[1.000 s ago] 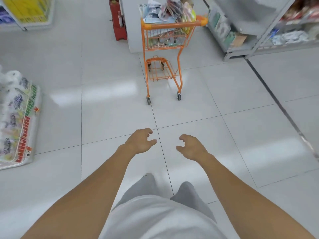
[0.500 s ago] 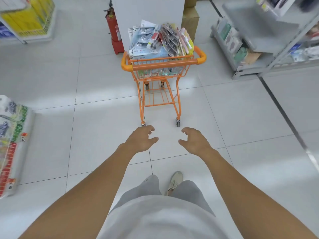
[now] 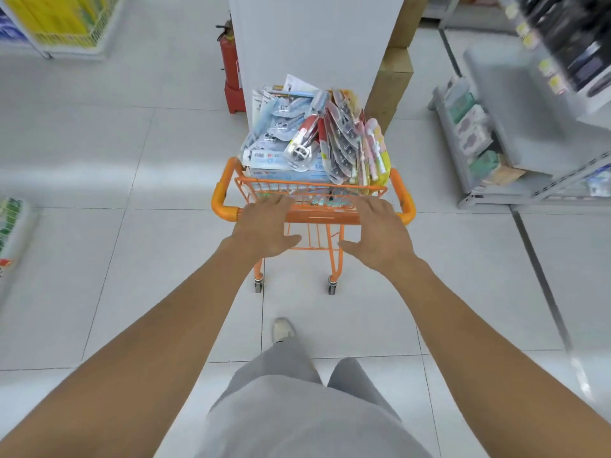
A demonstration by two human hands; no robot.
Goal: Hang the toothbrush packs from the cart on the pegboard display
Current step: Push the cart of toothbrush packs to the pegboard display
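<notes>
A small orange cart [image 3: 221, 201] stands on the tiled floor right in front of me. Its basket is heaped with toothbrush packs [image 3: 317, 140] in clear blister packaging, blue ones on the left, red and pink ones on the right. My left hand [image 3: 266, 228] and my right hand [image 3: 378, 231] reach out over the cart's orange handle bar with fingers spread and straight. Both hands hold nothing. I cannot tell whether they touch the bar. No pegboard is in view.
A white pillar [image 3: 317, 44] rises behind the cart, with a red fire extinguisher [image 3: 230, 66] to its left and cardboard boxes [image 3: 393, 77] to its right. Grey shelving [image 3: 489, 133] with boxed goods runs along the right. Bundled packs [image 3: 11, 223] lie at the left edge.
I have walked up to the cart, which now sits much nearer. Both hands have risen from hanging loosely curled over the floor to spread over the handle bar.
</notes>
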